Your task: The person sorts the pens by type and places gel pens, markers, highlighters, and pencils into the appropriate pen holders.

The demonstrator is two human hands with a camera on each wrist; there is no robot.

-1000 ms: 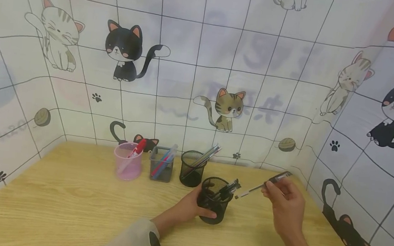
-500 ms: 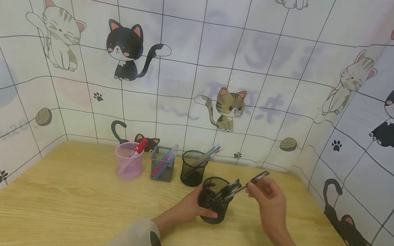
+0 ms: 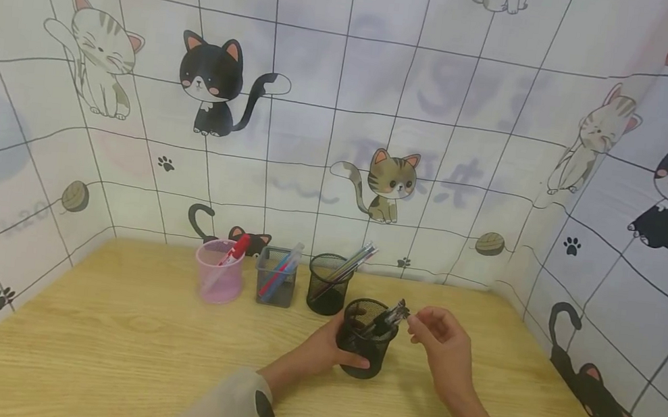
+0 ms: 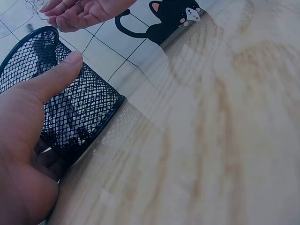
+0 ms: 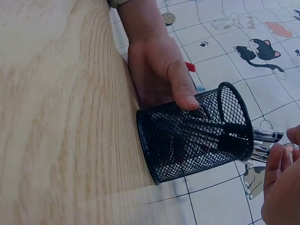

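In the head view my left hand grips a round black mesh pen cup around its side, thumb across the front. The cup stands slightly tilted on the wood-grain table. Several black-and-clear pens lean to the right in it, their ends above the rim. My right hand is at the right of the rim, fingertips right by the pen ends. In the right wrist view, its thumb and fingers are slightly apart beside the pens. The left wrist view shows the left thumb along the mesh.
Behind stand a pink cup with a red marker, a square grey mesh holder with blue and red pens, and another black mesh cup with thin pencil-like sticks. A cat-print cloth backs the table.
My right hand has moved left to the cup, and the pen it held has gone in among the others. The left hand and cup have stayed in place.
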